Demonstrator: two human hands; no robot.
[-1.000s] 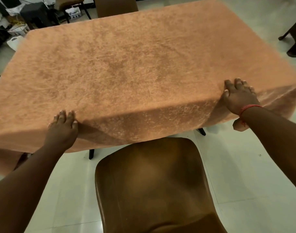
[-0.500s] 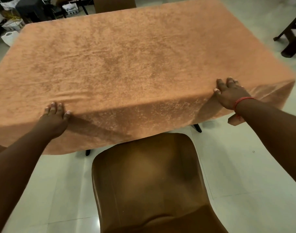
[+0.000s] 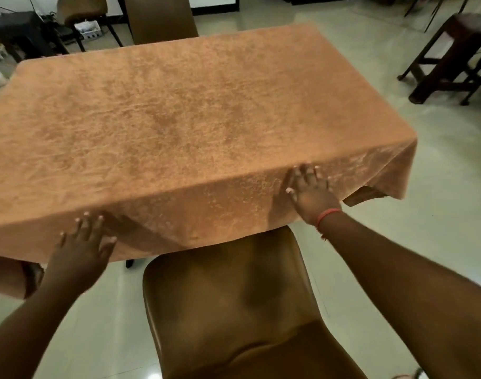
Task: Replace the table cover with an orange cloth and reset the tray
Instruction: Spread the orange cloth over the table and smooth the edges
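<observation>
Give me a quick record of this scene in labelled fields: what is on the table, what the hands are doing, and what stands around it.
table cover: orange cloth spread over the whole top, hanging down the near side
left hand: fingers straight, flat against the cloth's near overhang
right hand: fingers spread, flat on the cloth at the near edge; pink band at the wrist
tray: none in view
near chair: brown, directly below the near edge, between the arms
far chair: brown, behind the table
stool: dark wood, on the floor at right

Both hands (image 3: pixel 80 250) (image 3: pixel 310 192) now lower, seemingly flat against cloth (image 3: pixel 179 127) overhang.
</observation>
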